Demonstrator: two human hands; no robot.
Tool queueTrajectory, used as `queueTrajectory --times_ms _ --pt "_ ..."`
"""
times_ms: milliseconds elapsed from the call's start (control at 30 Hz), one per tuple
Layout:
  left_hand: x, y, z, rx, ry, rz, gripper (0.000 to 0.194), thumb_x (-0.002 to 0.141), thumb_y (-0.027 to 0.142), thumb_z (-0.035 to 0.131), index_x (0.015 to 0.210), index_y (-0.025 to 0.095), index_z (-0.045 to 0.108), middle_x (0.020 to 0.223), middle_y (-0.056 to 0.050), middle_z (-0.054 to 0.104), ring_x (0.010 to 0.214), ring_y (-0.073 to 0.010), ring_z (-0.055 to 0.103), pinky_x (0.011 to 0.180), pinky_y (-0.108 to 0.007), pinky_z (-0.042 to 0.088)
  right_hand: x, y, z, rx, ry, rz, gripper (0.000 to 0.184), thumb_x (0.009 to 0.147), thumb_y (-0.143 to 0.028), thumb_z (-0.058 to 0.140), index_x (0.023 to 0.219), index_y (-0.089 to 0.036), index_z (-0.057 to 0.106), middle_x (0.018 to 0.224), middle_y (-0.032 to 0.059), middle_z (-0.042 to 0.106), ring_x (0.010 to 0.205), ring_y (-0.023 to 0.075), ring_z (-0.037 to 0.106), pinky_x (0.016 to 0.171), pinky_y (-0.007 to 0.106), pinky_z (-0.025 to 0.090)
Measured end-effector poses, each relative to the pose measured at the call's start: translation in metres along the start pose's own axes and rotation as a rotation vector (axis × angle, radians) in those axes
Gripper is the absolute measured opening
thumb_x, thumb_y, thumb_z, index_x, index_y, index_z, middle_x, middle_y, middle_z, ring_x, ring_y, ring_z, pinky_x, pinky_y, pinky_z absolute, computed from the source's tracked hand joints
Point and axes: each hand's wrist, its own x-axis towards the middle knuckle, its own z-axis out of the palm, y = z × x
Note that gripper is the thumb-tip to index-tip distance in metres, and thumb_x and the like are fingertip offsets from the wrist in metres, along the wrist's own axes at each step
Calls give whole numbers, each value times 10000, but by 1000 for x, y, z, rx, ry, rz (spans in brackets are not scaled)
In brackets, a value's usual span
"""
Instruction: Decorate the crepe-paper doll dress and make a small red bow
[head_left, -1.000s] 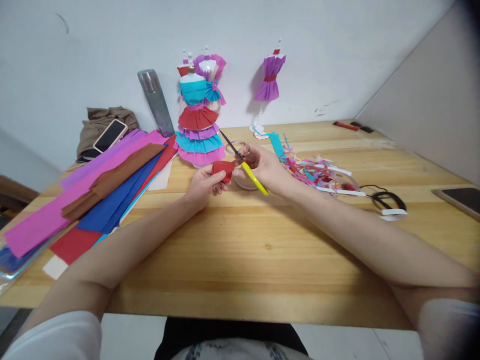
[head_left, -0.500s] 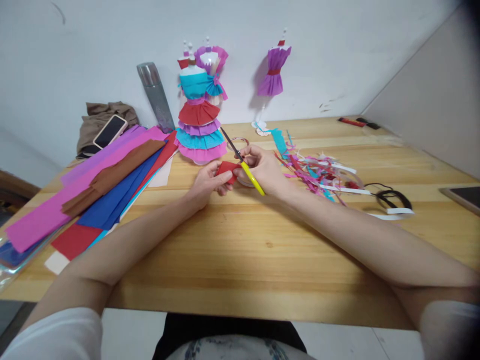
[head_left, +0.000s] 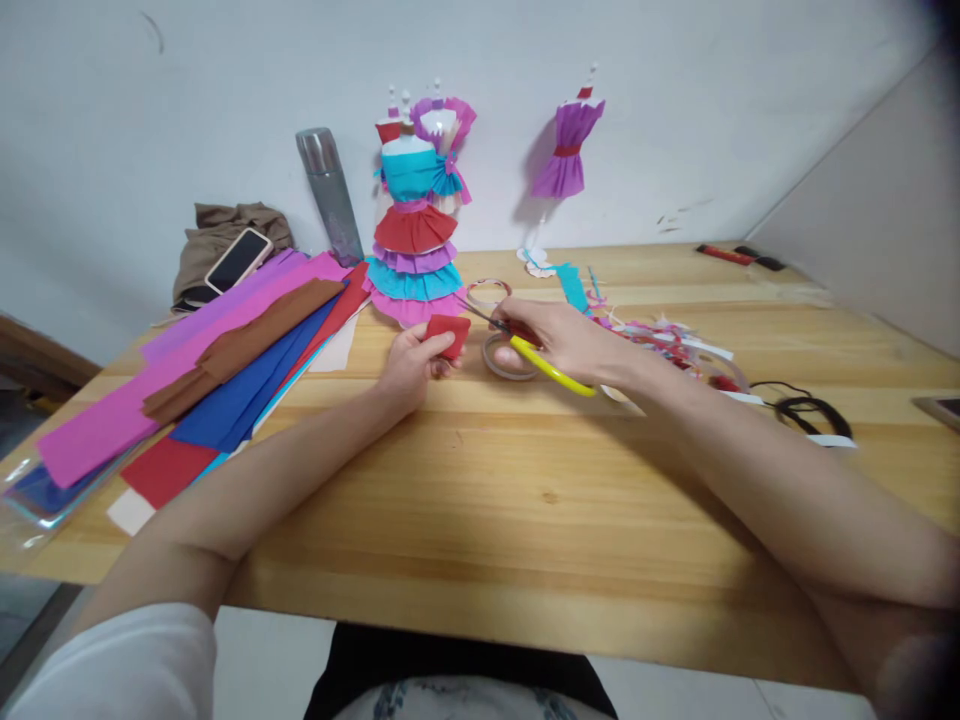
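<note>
Pinched in my left hand [head_left: 415, 368] is a small folded piece of red crepe paper [head_left: 448, 337]. My right hand [head_left: 559, 335] grips yellow-handled scissors [head_left: 551, 368], whose dark blades point left toward the red paper and stay apart from it. Below and behind my right hand lie a roll of tape [head_left: 510, 372] and another tape ring [head_left: 489, 292]. Just beyond my hands stands a dress form [head_left: 412, 235] in tiered turquoise, red, purple and pink paper ruffles, with others partly hidden behind it.
Crepe paper sheets [head_left: 247, 345] are stacked at left, near a phone [head_left: 238, 262], a brown cloth [head_left: 214, 225] and a grey flask [head_left: 330, 195]. A purple-dressed form [head_left: 570, 150] stands by the wall. Paper scraps [head_left: 667, 345] and black cord [head_left: 814, 415] lie at right.
My right hand has moved off the red paper to the right. The scissors have swung from upright across the fingers to pointing left, now held by the handles. The view has shifted slightly.
</note>
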Motion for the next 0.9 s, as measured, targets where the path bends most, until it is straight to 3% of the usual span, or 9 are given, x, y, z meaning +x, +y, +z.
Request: queueTrajectory --times_ms 67,167,300,600,900 --pt "0 0 1 -13 -10 1 365 621 372 862 824 145 661 698 -27 728 512 -101 623 439 -195 403 -3 -4 -10 -210 -109 54 399 910 -531 581 1041 -158 632 928 120 683 802 238 551 715 330 333" --pt "-2 1 3 -21 -22 6 358 618 360 846 842 143 672 710 -33 737 521 -106 630 439 -196 404 -4 -9 -16 -337 -163 99 434 947 -522 563 1146 -153 673 1067 165 732 876 272 618 724 336 353" --pt "-3 2 4 -20 -22 0 334 630 345 822 858 141 688 729 -39 746 527 -104 628 445 -196 408 -4 -10 -11 -420 -168 81 486 962 -554 556 1223 -164 684 1181 173 734 967 307 663 754 356 396" --pt "-1 -1 1 5 -42 -5 299 703 334 824 897 135 712 749 -45 747 554 -106 641 470 -200 429 -4 -17 -6 -555 -160 110 519 970 -598 535 1311 -242 695 1233 174 732 1026 388 696 797 432 447" --pt "0 -3 0 12 -52 -13 275 736 316 819 909 128 715 750 -43 752 551 -100 647 482 -198 441 -3 -17 -6 -562 -141 91 546 971 -640 509 1310 -256 701 1217 185 730 1035 402 688 841 469 452"
